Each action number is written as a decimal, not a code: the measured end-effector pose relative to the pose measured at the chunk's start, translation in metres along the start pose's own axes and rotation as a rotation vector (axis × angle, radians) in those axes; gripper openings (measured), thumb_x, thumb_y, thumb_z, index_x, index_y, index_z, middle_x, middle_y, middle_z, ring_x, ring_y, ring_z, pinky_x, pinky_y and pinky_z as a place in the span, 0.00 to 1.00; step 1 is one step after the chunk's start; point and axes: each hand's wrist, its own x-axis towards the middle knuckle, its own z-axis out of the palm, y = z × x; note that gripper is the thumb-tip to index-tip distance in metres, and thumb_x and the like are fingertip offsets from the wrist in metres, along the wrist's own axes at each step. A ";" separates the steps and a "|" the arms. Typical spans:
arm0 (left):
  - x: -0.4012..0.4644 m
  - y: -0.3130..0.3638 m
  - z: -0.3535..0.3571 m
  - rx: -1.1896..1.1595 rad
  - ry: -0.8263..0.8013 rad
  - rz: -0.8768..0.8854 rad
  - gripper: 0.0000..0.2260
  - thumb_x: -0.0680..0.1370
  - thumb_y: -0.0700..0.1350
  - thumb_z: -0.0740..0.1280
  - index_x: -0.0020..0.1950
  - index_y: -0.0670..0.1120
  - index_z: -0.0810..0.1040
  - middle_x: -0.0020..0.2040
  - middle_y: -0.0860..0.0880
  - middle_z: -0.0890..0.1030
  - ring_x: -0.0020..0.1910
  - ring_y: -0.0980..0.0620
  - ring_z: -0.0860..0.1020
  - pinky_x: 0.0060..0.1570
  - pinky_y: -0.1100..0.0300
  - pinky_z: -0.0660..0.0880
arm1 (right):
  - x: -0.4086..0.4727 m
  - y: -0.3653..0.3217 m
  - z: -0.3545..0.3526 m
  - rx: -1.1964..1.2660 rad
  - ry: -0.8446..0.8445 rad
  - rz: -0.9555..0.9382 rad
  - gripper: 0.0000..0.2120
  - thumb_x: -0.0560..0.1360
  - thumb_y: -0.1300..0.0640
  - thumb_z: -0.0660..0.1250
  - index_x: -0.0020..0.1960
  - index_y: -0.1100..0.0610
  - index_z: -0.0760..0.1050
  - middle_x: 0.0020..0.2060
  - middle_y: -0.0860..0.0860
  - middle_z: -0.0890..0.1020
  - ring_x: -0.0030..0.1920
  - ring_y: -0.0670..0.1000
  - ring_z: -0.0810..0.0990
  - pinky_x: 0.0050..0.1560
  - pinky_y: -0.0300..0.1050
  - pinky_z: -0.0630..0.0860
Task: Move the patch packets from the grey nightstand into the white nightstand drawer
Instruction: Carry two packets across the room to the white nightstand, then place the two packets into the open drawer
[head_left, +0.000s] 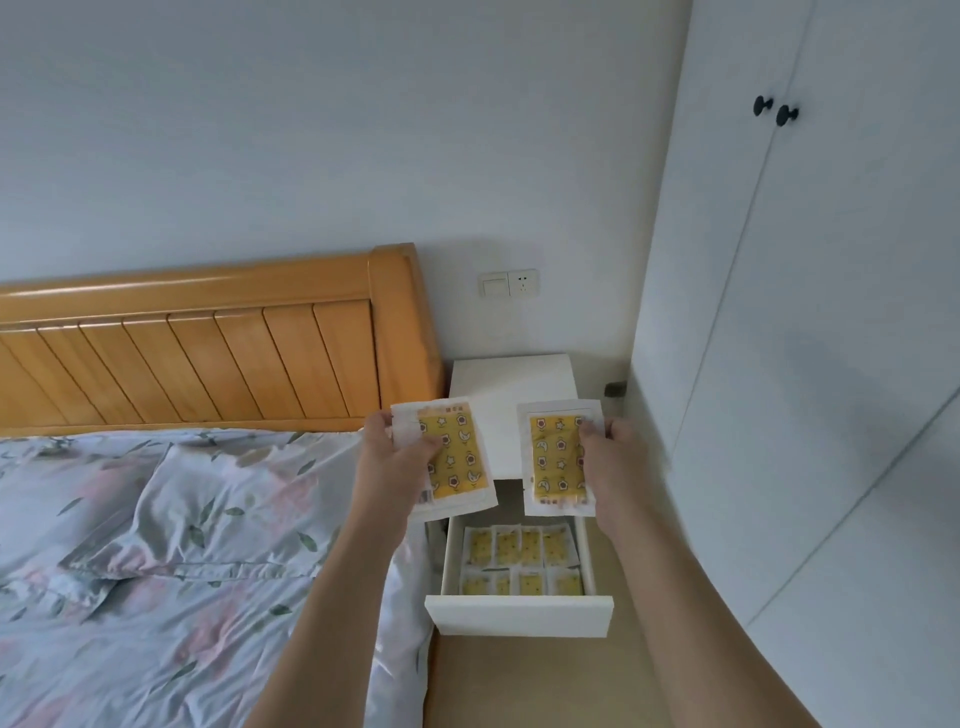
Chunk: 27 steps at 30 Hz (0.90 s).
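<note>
My left hand (392, 457) grips a white packet with a yellow patterned patch (457, 457), held upright above the left side of the white nightstand (514, 384). My right hand (615, 457) pinches a second, similar packet (556, 460) by its right edge, held over the back of the open drawer (519, 616). Inside the drawer lie several yellow patch packets (522, 561) in two rows. The grey nightstand is out of view.
A bed with a floral quilt (182, 545) and a wooden headboard (208, 343) stands on the left, against the nightstand. A white wardrobe (805, 364) with two black knobs fills the right. A wall switch and socket (508, 283) sit above the nightstand.
</note>
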 end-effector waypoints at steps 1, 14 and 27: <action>0.020 -0.004 0.006 0.035 -0.006 -0.004 0.19 0.77 0.39 0.70 0.62 0.52 0.67 0.52 0.49 0.81 0.44 0.51 0.82 0.32 0.58 0.78 | 0.018 0.005 0.008 -0.031 -0.005 -0.003 0.07 0.82 0.51 0.58 0.53 0.52 0.73 0.45 0.50 0.80 0.46 0.53 0.81 0.48 0.53 0.81; 0.235 -0.313 0.080 0.586 -0.229 0.097 0.18 0.76 0.38 0.69 0.59 0.57 0.71 0.52 0.53 0.79 0.44 0.55 0.81 0.35 0.59 0.81 | 0.219 0.331 0.124 -0.626 -0.265 -0.057 0.14 0.78 0.64 0.56 0.62 0.55 0.67 0.45 0.48 0.76 0.39 0.46 0.76 0.32 0.39 0.72; 0.326 -0.533 0.131 0.921 -0.427 0.178 0.08 0.75 0.39 0.64 0.50 0.50 0.71 0.45 0.51 0.77 0.42 0.53 0.78 0.39 0.57 0.80 | 0.318 0.531 0.197 -1.128 -0.519 0.051 0.18 0.79 0.66 0.57 0.68 0.64 0.70 0.54 0.57 0.79 0.55 0.55 0.80 0.45 0.39 0.76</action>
